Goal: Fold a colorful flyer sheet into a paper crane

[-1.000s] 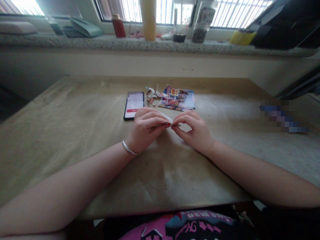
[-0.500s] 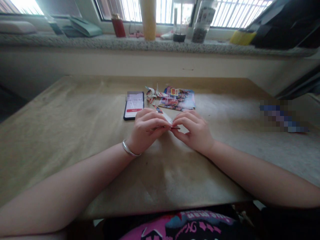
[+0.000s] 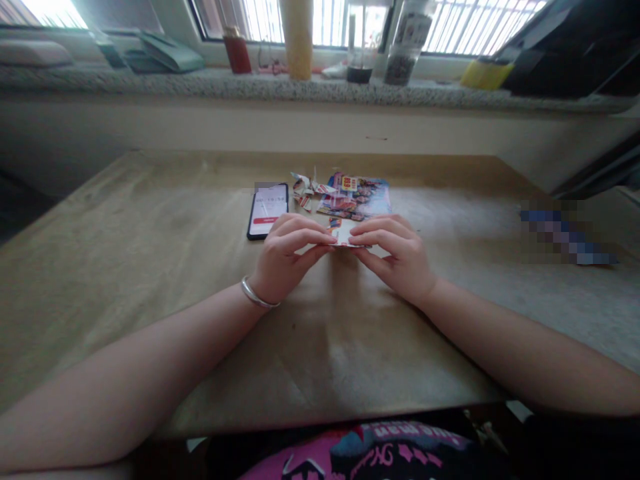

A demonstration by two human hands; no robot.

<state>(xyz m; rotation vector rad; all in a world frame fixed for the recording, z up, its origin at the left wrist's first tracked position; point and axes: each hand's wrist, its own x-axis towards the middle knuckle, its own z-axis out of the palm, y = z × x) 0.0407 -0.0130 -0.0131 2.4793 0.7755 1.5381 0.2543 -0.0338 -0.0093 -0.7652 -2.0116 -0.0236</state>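
Observation:
Between my hands is a folded piece of printed paper (image 3: 343,235), mostly white on its upper face with a coloured patch at the far left corner. My left hand (image 3: 295,250) pinches its left side, thumb below and fingers on top. On the right edge my right hand (image 3: 393,250) grips in the same way. The paper is held a little above the table, and my fingers cover both its ends. Just beyond lie folded paper pieces (image 3: 306,190), white and red with pointed tips, next to a stack of colourful printed leaflets (image 3: 363,197).
A lit phone (image 3: 267,212) lies left of the paper pieces. The table (image 3: 200,220) has a tan cover. A blurred bluish object (image 3: 565,237) is at the right. Bottles, including a red one (image 3: 237,52), and jars stand on the stone windowsill (image 3: 200,83).
The paper has turned so its white face shows more, and my hands have moved slightly apart along it. My right hand has shifted a little to the right.

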